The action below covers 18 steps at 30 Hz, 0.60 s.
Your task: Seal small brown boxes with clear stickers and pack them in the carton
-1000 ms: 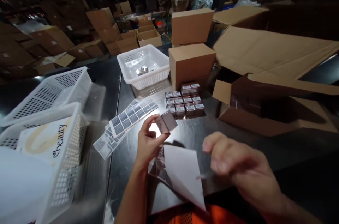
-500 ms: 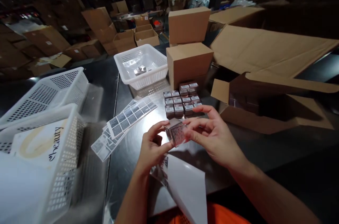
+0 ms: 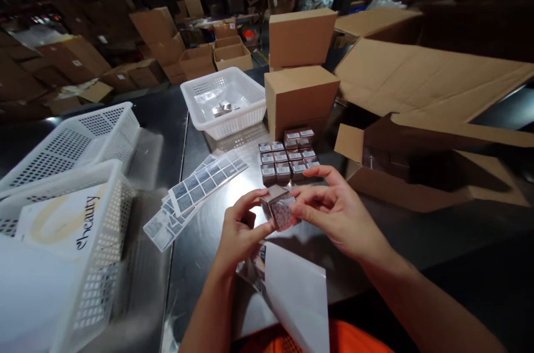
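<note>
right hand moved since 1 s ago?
Yes. The right hand went up and left, from the near table edge toward the cluster of small boxes, and now meets the left hand on the small box.

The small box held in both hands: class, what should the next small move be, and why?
Probably press the label flat with the right hand while the left hand steadies the small box. A sticker already sits on its face, and the finished boxes on the table all carry labels.
</note>
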Motion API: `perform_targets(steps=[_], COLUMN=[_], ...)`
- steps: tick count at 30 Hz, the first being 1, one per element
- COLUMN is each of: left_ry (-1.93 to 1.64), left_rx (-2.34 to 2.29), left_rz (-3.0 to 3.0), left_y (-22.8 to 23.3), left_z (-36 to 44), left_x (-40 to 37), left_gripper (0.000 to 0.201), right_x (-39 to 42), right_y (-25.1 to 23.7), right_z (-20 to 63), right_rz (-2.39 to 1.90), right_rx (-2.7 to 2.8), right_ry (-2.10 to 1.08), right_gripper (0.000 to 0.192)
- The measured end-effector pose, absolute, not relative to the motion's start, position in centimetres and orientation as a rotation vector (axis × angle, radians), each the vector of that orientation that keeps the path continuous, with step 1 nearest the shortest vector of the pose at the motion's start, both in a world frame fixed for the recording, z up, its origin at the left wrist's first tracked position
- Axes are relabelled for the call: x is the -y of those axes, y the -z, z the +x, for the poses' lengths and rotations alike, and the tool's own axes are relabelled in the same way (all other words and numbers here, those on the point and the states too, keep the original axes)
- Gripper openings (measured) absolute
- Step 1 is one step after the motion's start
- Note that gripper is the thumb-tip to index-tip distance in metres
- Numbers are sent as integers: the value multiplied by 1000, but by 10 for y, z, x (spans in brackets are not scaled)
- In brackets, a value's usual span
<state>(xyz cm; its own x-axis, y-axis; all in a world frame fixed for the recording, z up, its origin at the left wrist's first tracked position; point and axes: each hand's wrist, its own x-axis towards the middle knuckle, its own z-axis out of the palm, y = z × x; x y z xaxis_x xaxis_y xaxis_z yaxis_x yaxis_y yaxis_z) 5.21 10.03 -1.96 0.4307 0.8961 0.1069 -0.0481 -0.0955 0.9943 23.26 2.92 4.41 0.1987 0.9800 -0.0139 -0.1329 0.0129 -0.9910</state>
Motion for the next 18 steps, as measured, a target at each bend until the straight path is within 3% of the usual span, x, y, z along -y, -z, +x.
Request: perform_targets(steps=[7, 18], left_ry=[-964, -955], left_rx=[-792, -799], left_rz=[1448, 1449], left_y=[20, 21], left_z=[51, 50], left_x=[-100, -100], left_gripper=[52, 51], right_x=[-31, -31], right_y=[-43, -44], right_z=[233, 232], right_rz=[-1217, -1210], right_rx=[977, 957], right_ry=[-1099, -1119], right_gripper=[54, 59])
